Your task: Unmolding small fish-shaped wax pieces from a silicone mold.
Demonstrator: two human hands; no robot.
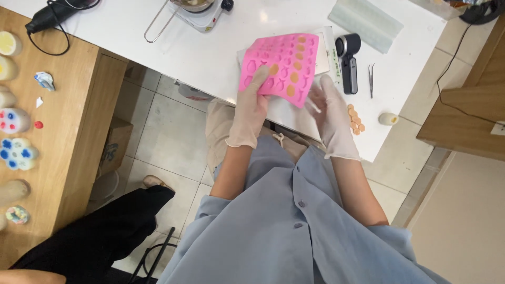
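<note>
Gloved left hand (pixel 251 108) grips the lower left edge of a pink silicone mould (pixel 281 66), fingers curled over its face, holding it tilted above the white bench (pixel 210 58). The gloved right hand (pixel 332 113) hovers loosely open at the mould's lower right corner, holding nothing. Several cavities contain tan castings. A small pile of tan pieces (pixel 356 121) lies just beside the right hand, with tweezers (pixel 371 79) and a black handheld device (pixel 348 60) farther back.

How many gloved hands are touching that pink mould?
2. The left hand grips the pink mould at its lower left edge; the right hand touches its lower right edge, over the white table.
</note>
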